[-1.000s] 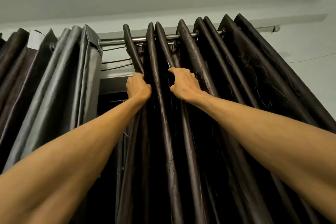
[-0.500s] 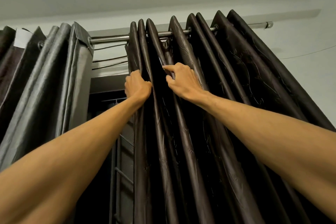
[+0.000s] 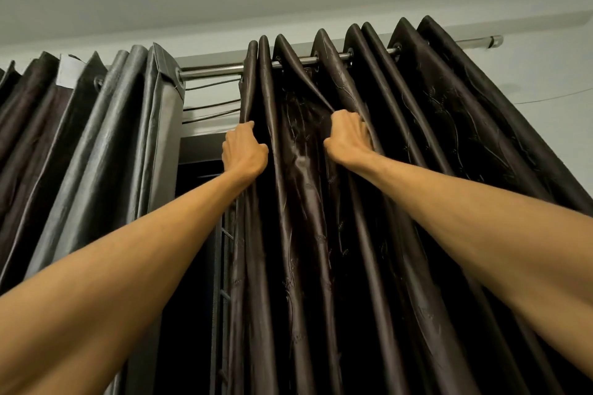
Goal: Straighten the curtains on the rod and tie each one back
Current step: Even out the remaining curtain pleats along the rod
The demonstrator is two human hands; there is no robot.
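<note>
A dark brown eyelet curtain [image 3: 433, 125] hangs in folds on the right part of a steel rod [image 3: 211, 70]. My left hand [image 3: 245, 151] grips its leading edge fold below the rod. My right hand [image 3: 348, 138] is closed on a fold further right, pulling the cloth between the two hands taut. A second curtain [image 3: 106, 144], grey and brown, is bunched on the left part of the rod. A bare stretch of rod shows between the two curtains.
Behind the gap is a dark window opening with a metal grille [image 3: 224, 266]. Thin cables [image 3: 211, 106] run across the wall under the rod. The rod's end cap [image 3: 494, 40] sticks out at the far right. The ceiling is close above.
My right hand has moved to the right and closed into a fist on a fold, spreading the cloth. The left hand holds the edge fold as before, and the view shifted slightly.
</note>
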